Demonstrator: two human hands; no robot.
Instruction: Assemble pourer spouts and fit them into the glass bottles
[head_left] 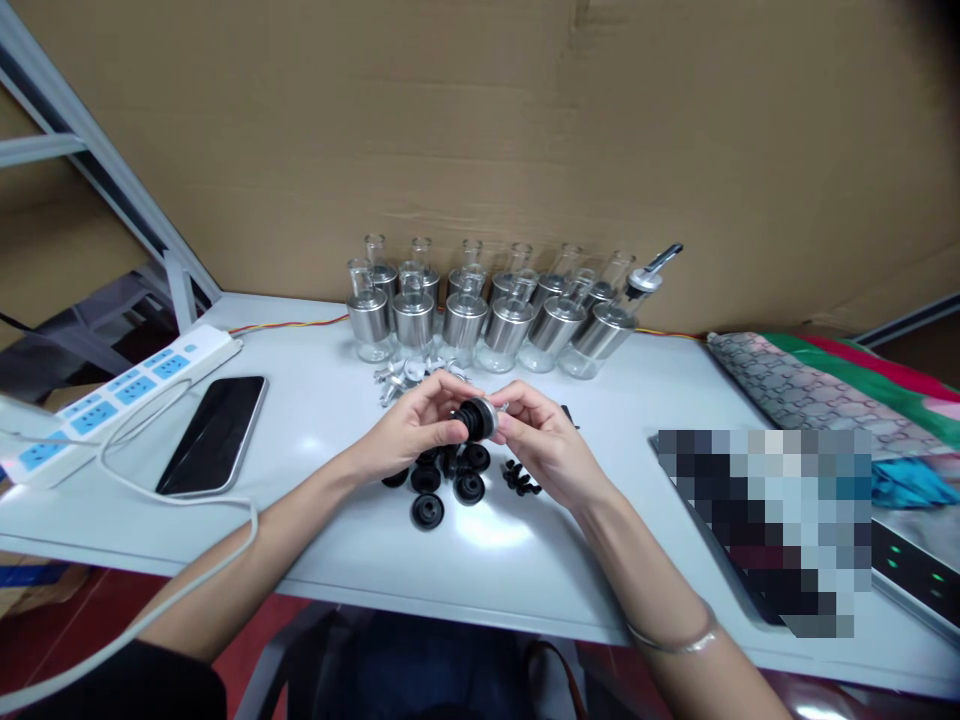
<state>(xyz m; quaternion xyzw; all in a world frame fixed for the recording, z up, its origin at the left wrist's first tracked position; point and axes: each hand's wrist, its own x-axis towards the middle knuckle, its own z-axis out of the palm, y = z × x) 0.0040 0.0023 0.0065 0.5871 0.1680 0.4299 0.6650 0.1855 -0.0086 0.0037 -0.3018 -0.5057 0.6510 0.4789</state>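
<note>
My left hand (412, 425) is closed around a bottle pourer stopper (476, 418), its ribbed black plug pointing left and its metal cap to the right. My right hand (544, 440) pinches the metal end, where a small spout-like piece shows between the fingers. Below the hands lie several round black rubber stoppers (427, 510) and a little heap of small black parts (521, 478). Behind my left hand is a pile of silvery metal parts (405, 372). Two rows of glass bottles with metal sleeves (512, 325) stand beyond; the rightmost front one carries a fitted pourer (646, 280).
On the left are a power strip (135, 390), a black-screened phone (214, 435) and a white cable (251, 520) crossing over my left forearm. At right lie a blurred-out flat object (765, 530) and patterned cloth (817, 385). A cardboard wall (480, 120) closes the back.
</note>
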